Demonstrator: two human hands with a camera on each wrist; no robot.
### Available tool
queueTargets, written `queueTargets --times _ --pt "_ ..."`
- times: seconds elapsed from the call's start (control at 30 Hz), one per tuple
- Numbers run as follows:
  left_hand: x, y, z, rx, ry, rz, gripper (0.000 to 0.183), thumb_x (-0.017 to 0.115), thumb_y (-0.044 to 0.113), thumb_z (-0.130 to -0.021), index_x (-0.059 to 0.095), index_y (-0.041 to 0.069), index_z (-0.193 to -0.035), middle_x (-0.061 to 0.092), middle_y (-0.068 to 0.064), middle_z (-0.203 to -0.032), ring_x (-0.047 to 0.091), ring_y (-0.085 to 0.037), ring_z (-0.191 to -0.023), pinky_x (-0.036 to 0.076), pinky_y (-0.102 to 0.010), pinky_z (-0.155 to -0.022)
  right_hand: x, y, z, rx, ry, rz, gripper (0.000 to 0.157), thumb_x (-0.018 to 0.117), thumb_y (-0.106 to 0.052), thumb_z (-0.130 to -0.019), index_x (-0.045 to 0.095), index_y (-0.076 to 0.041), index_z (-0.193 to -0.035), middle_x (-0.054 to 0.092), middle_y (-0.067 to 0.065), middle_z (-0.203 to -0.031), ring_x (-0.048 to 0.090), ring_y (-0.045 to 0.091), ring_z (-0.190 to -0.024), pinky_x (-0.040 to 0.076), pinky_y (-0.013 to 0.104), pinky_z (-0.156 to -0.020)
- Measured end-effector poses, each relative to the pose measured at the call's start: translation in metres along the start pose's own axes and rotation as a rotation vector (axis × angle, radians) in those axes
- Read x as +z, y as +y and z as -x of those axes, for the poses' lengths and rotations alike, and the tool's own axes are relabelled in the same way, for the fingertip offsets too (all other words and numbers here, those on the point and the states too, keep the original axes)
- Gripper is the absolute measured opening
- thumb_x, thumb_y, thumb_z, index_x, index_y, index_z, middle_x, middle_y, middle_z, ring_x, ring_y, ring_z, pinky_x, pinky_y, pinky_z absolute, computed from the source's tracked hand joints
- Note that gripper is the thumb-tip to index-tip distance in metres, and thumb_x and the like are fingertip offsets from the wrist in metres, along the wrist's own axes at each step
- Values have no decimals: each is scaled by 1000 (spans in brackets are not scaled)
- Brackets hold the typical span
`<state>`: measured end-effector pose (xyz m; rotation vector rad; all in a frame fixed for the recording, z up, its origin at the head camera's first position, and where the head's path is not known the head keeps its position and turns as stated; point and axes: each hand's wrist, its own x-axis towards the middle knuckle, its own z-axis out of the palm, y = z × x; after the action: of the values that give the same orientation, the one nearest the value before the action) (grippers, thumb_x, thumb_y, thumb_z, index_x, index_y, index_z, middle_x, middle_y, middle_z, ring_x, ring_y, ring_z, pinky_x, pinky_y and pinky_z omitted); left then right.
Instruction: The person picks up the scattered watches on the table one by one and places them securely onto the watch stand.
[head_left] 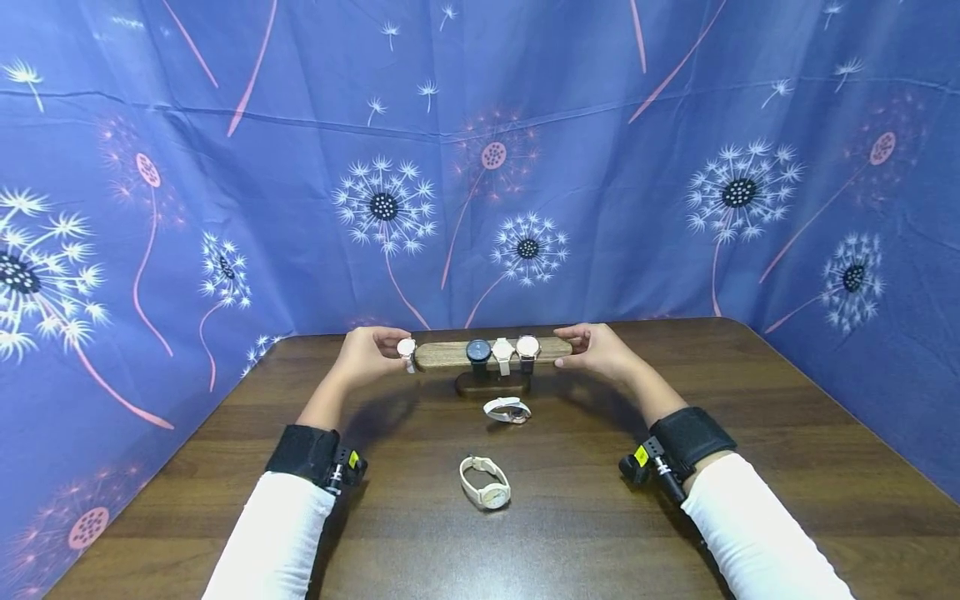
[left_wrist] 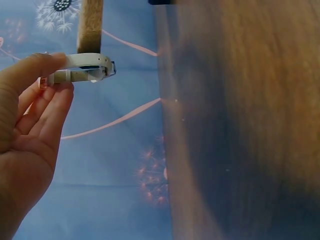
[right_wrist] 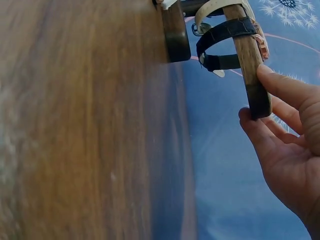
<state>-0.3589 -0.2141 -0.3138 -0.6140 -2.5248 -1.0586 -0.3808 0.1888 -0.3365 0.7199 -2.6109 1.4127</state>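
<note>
A wooden watch stand holds its bar (head_left: 444, 355) level above a dark base (head_left: 480, 385). At the bar's left end, my left hand (head_left: 363, 360) pinches a white-strapped wristwatch (head_left: 407, 348) between thumb and fingers; the left wrist view shows its looped strap (left_wrist: 86, 61) right at the bar's end. My right hand (head_left: 600, 354) grips the opposite end, thumb on one face and fingertips round the dark tip (right_wrist: 259, 102). Between the hands, the bar carries a black watch (head_left: 478, 351), a watch with a pale strap (head_left: 502, 350) and a rose-gold watch with a black strap (head_left: 527, 347).
In front of the base lies a white-strapped watch (head_left: 507, 410) on its side. Nearer to me on the brown wooden table (head_left: 405, 542) is a cream watch (head_left: 486, 483). A blue dandelion-print cloth (head_left: 615, 208) hangs behind the table.
</note>
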Motion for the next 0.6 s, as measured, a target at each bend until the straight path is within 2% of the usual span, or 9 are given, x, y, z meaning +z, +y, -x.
queueTargets --times 0.2,0.33,0.6 --pt "4 -6 -3 -20 -31 11 40 78 12 -66 66 5 -104 68 -5 -87 62 -10 -79 52 -29 -72 -2 -2 0 -8 -10 -3 58 75 -11 -71 52 4 -122 62 19 -105 59 25 -93 51 32 -78" --pt "7 -8 -6 -53 -50 32 40 79 13 -66 66 7 -103 68 -3 -87 62 -10 -79 52 -29 -72 -1 -1 1 0 -22 -26 57 75 -12 -72 52 4 -122 62 19 -105 59 23 -94 50 29 -78" --pt "12 -7 -9 -64 -100 138 43 80 14 -64 65 3 -104 68 -8 -86 63 -16 -78 53 -30 -69 2 3 1 -36 -2 -63 54 74 -9 -72 53 5 -120 63 21 -104 59 25 -94 49 30 -81"
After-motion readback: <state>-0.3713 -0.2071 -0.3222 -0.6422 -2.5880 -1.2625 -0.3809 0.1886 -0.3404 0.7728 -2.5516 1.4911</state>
